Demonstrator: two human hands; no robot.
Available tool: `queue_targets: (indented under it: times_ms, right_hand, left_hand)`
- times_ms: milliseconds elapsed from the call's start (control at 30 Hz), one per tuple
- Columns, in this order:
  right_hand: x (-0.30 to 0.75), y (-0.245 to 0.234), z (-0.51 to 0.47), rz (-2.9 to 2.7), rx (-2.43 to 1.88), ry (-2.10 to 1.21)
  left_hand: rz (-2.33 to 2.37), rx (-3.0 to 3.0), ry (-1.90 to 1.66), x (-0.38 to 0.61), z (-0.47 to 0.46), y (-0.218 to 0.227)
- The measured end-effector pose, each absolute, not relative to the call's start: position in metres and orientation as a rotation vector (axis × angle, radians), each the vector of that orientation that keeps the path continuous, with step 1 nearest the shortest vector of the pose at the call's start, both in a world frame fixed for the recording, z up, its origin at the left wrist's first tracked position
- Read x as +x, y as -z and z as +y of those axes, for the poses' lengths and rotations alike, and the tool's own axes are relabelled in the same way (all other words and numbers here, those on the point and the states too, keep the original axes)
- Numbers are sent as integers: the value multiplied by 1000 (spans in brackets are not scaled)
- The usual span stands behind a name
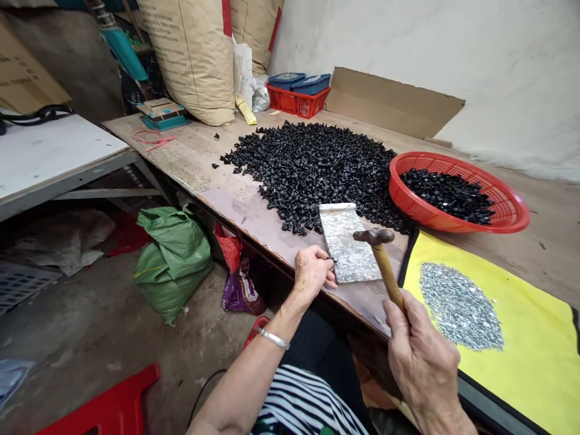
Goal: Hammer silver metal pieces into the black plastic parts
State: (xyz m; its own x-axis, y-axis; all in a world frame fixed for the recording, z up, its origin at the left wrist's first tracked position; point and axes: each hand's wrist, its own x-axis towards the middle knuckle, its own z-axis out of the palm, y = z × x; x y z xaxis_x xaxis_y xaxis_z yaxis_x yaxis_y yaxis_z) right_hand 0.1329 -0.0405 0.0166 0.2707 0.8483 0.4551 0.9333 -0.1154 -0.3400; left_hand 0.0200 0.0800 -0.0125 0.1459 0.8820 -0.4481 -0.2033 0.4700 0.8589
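Observation:
My right hand (419, 356) is wrapped round the wooden handle of a small hammer (383, 254), whose metal head hangs over a worn metal plate (347, 241) on the bench. My left hand (312, 272) rests at the plate's left edge, its fingers pinched on a small dark part (334, 260). Behind the plate lies a big heap of small black plastic parts (312, 166). A red basket (512, 208) to the right holds more black parts. A pile of tiny silver pieces (457, 305) lies on a yellow sheet (534, 338).
The wooden bench (190, 157) runs along a white wall. At its far end stand paper sacks (194, 54), a red crate (296, 101) with blue trays, a cardboard sheet (389, 99). Under it sit a green bag (174, 260) and a red stool (109, 408). A white table (49, 151) stands left.

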Motion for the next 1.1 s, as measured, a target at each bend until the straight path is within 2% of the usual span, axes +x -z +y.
queue_targets:
  times_ms: [200,367,600,700,867,1000,1100]
  right_hand:
    - [132,-6,-43,-1896,-2189,348]
    - [134,-12,-44,-1788,-2034,434]
    - [130,-20,-44,-1721,-2021,311]
    - [126,-18,-45,-1578,-2023,397]
    - [124,-12,-47,-1876,-2130,451]
    - [124,-17,-49,-1621,-2030,601]
    - [120,-13,-49,-1656,-2053,680]
  left_hand:
    - [1176,714,-901,21,80,11]
    - [1169,724,-908,21,80,11]
    - [1151,714,-914,21,80,13]
    - [1139,725,-928,21,80,13]
    - [1164,698,-938,21,79,13]
    - [1164,713,-929,21,79,12]
    - [1169,713,-926,21,79,12]
